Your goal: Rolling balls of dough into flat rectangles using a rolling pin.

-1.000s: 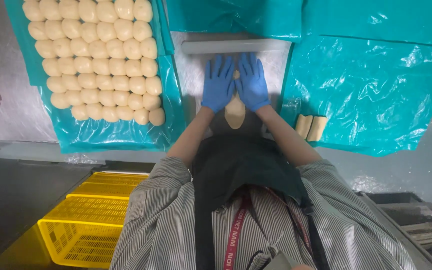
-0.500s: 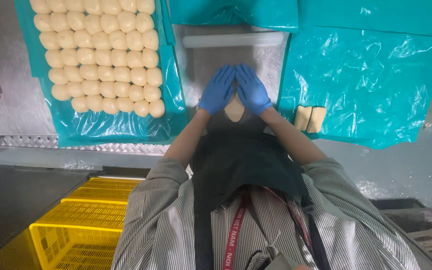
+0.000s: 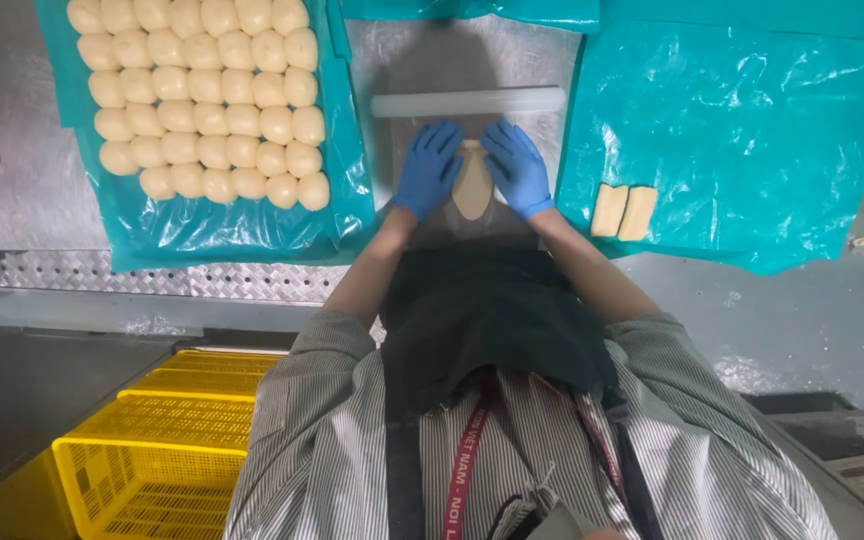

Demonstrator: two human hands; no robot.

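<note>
Head view: your left hand (image 3: 428, 167) and right hand (image 3: 518, 166), both in blue gloves, lie flat and open on either side of a flattened oval dough piece (image 3: 472, 186), fingertips touching its edges, gripping nothing. Dough piece sits on the bare steel table (image 3: 422, 60), just below a pale rolling pin (image 3: 468, 101) lying crosswise. To your left, rows of round dough balls (image 3: 207, 95) on a teal plastic sheet (image 3: 242, 235). To your right, two rolled dough sticks (image 3: 624, 211) side by side on another teal sheet (image 3: 752, 130). Yellow crate (image 3: 142, 460) is on the floor at lower left.
</note>
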